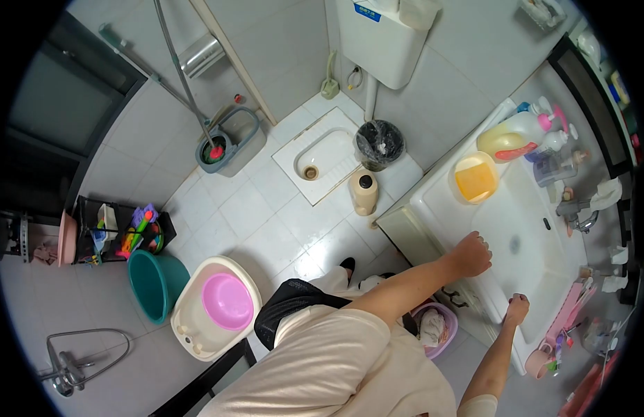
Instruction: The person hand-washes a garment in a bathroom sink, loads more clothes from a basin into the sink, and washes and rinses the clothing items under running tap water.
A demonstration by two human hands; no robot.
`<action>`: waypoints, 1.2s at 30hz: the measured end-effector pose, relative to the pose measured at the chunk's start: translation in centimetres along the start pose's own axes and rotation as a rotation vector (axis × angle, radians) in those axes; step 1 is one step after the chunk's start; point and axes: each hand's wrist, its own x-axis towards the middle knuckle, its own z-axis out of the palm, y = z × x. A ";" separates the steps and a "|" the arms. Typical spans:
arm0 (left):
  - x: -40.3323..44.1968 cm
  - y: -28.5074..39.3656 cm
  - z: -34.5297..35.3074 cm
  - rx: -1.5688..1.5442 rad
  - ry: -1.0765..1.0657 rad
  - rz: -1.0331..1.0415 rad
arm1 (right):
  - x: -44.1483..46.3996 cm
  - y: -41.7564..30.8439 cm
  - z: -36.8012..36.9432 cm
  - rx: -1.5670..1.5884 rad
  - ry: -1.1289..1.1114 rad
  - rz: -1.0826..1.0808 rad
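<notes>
Both of my hands are over the front side of a white sink (537,240). My left hand (473,254) is closed in a loose fist near the sink's front edge, with nothing visible in it. Lower in the view, my right hand (518,309) is also curled closed over the basin, and no object shows in it. A pale yellow bowl with an orange-yellow item (476,182) sits at the sink's upper left corner, nearer my left hand. Beside the bowl are a bottle of yellowish liquid (502,135) and pump bottles. The tap (582,217) is at the back edge.
A squat toilet (325,154), a black-lined bin (380,144) and a beige bottle (364,192) are on the floor. At left are a mop bucket (232,142), a green tub (152,285) and a cream basin (218,333) holding a pink bowl (227,301). A laundry basket (448,333) is below my arms.
</notes>
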 end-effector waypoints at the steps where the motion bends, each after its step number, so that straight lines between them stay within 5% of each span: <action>1: 0.0 0.0 0.1 0.005 -0.006 -0.002 | 0.1 0.1 0.1 0.003 0.001 0.002; 36: 1.5 -0.1 0.5 0.062 -0.041 0.026 | -1.0 -1.8 -0.7 -0.113 0.079 0.088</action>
